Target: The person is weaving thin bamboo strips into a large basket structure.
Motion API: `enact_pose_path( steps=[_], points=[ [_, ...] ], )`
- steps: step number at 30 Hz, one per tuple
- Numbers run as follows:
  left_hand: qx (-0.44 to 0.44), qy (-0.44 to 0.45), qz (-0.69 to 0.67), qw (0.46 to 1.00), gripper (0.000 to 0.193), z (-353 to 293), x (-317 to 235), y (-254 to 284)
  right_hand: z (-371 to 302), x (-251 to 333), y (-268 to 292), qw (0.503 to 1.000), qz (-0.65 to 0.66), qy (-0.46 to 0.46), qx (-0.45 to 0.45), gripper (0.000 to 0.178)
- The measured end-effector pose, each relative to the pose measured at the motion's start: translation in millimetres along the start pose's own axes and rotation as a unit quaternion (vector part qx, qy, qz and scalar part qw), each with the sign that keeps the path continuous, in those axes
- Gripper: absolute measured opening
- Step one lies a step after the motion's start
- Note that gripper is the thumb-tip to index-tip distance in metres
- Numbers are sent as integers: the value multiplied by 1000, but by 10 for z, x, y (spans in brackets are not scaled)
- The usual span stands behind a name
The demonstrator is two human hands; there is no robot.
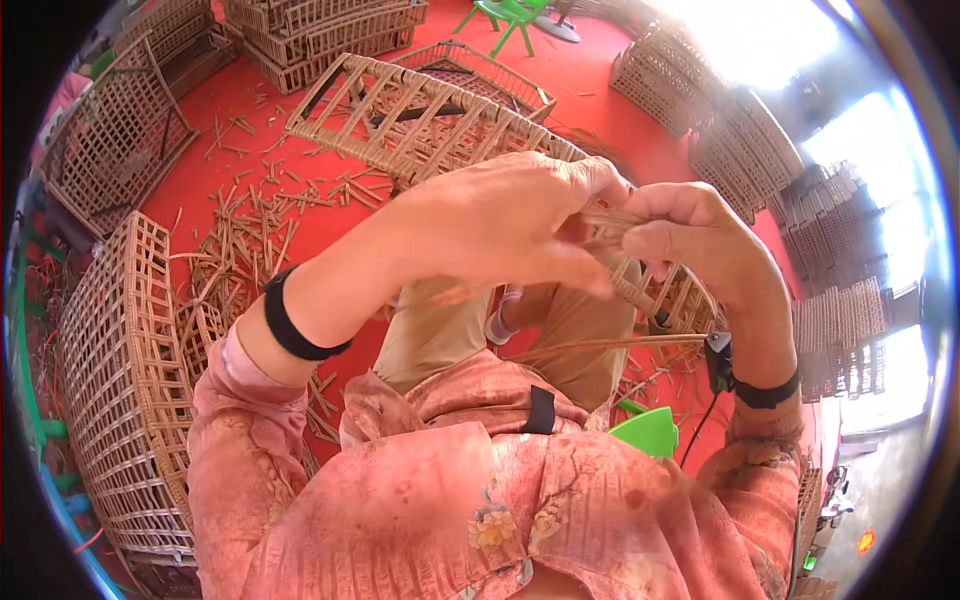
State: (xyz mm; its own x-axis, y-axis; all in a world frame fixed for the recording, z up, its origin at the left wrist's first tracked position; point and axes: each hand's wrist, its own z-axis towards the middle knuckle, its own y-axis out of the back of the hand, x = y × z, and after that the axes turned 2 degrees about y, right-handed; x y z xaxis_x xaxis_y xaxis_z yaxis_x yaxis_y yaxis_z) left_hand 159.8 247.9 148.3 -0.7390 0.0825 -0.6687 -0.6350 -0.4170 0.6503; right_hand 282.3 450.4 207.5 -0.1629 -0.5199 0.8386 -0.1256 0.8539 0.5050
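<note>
My right hand (pixel 700 230) is closed, with thumb and forefinger pinching thin brown wicker strips (pixel 605 222). The strips stretch toward my left hand (pixel 500 220). That hand's thumb stands apart from its fingers, slightly blurred, and its fingertips are close to the strips; whether they touch cannot be made out. Below and behind both hands, a long woven wicker basket piece (pixel 410 115) slants from upper left to lower right over my knees. Its middle is hidden by my hands. A small dark device with a cable (pixel 718 355) is beside my right wrist.
Many cut wicker bits (pixel 250 230) litter the red floor (pixel 330 215). A tall wicker basket (pixel 130 380) stands at the left, with stacked baskets (pixel 325 35) at the back and more stacks (pixel 745 145) at the right. A green plastic chair (pixel 512 12) stands far off. Something green (pixel 648 432) shows near my lap.
</note>
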Motion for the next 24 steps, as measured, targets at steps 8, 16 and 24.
enact_pose_path(
  steps=[8, 16, 24],
  points=[
    [115, 73, -197, 971, 29, -35, 50, 34, -234, 222, 83, 998, 33, -29, 39, 19],
    [91, 46, -108, 989, 25, -379, -78, 435, -267, 304, 41, 990, -34, -54, 129, 18],
    [26, 129, -106, 986, 24, -775, 45, 977, -228, 485, -71, 990, -65, -54, 115, 18]
  ],
)
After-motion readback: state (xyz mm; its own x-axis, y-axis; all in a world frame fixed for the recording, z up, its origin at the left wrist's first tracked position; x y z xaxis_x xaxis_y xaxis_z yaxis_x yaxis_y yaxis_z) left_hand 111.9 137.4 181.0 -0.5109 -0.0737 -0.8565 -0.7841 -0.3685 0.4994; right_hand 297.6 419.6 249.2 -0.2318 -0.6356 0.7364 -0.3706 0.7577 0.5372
